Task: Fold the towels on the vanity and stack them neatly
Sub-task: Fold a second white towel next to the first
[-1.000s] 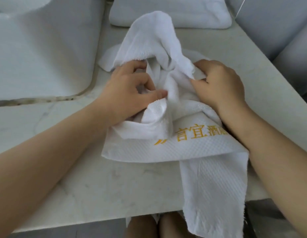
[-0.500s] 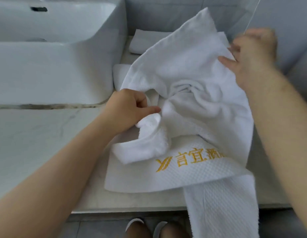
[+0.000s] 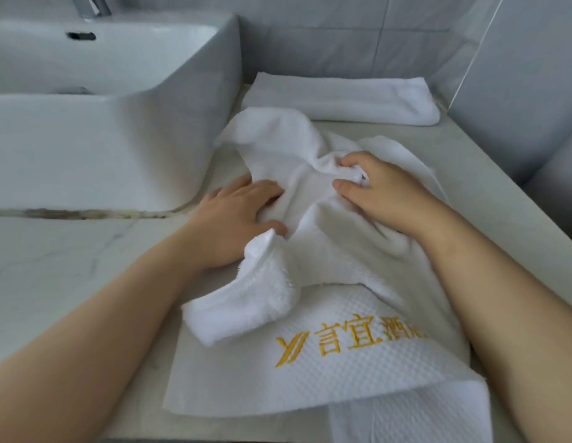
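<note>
Head view — basin (image 3: 118, 139) beside crumpled towel (image 3: 342, 266)

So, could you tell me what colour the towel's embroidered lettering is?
The lettering is golden yellow on the white towel; head view.

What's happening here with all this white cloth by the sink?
A person is sorting out a crumpled white towel on the vanity, next to the sink. The left hand grips a fold near the towel's middle, and the right hand pinches a bunched bit beside it. The end with yellow lettering hangs over the front edge. This towel is not folded yet; a folded towel already lies at the back by the wall.
</note>
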A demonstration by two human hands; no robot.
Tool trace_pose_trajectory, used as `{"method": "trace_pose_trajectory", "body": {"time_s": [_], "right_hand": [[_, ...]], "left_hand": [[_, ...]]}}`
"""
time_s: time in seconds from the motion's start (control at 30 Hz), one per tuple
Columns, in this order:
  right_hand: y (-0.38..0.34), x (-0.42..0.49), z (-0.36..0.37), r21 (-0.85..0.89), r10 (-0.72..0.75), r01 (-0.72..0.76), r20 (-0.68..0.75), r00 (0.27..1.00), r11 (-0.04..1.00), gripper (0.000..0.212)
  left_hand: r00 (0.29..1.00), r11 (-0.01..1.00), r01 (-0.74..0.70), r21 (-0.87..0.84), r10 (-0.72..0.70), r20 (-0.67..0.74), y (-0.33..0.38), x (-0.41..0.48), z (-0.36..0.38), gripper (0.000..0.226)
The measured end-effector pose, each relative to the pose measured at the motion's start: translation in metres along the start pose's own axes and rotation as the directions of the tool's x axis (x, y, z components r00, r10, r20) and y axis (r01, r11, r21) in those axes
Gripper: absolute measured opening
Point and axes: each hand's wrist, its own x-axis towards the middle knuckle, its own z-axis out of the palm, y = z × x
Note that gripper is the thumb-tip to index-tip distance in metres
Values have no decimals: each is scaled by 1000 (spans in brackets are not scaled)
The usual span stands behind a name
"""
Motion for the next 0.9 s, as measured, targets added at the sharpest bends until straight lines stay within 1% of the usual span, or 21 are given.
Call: {"method": "trace_pose_trajectory", "body": {"time_s": [0.07, 0.2, 0.27, 0.37, 0.4, 0.47, 0.5, 0.53, 0.6, 0.67, 0.7, 0.77, 0.83, 0.9], "right_hand": [[4, 2, -3, 31, 87, -86, -9, 996, 996, 49], [11, 3, -9, 143, 162, -155, -36, 986, 977, 63], [10, 2, -10, 138, 172, -167, -22, 985, 976, 60], [5, 0, -6, 6, 132, -132, 19, 991, 991, 45], [4, 0, -5, -37, 119, -117, 33, 992, 992, 45], [4, 1, -4, -79, 112, -107, 64, 992, 991, 52], [4, 1, -5, -81, 113, -106, 78, 991, 991, 55], [4, 1, -7, -75, 114, -108, 92, 989, 991, 56], [8, 2, -10, -20, 119, -118, 107, 987, 993, 51], [10, 1, -12, 44, 124, -127, 63, 990, 991, 43], [11, 2, -12, 16, 119, -119, 17, 993, 993, 43], [16, 5, -13, -142, 99, -104, -42, 994, 984, 48], [18, 4, -12, -224, 111, -113, -20, 994, 968, 58], [23, 7, -13, -265, 120, -110, 21, 993, 958, 59]], "left_hand": [[997, 999, 21, -29, -23, -78, -1, -1, 0, 80], [977, 998, 68, 18, -63, -202, -5, -2, 2, 54], [968, 992, 115, 52, -100, -231, -1, -1, 0, 51], [961, 979, 151, 136, -113, -254, 7, 0, -6, 49], [960, 975, 172, 137, -135, -244, 9, 1, -10, 49], [953, 975, 216, 52, -199, -231, 13, 6, -17, 43], [954, 978, 208, -2, -203, -222, 14, 12, -18, 36], [964, 984, 176, -22, -176, -200, 14, 20, -17, 33], [988, 992, 125, 15, -123, -98, 19, 36, -8, 46], [990, 983, 140, 116, -141, -1, 23, 47, 3, 55], [988, 976, 142, 165, -149, 30, 23, 51, 7, 56], [985, 968, 129, 215, -150, 84, 19, 52, 9, 57], [982, 970, 111, 216, -140, 124, 13, 50, 6, 59], [975, 971, 107, 215, -145, 170, 5, 49, -1, 62]]}}
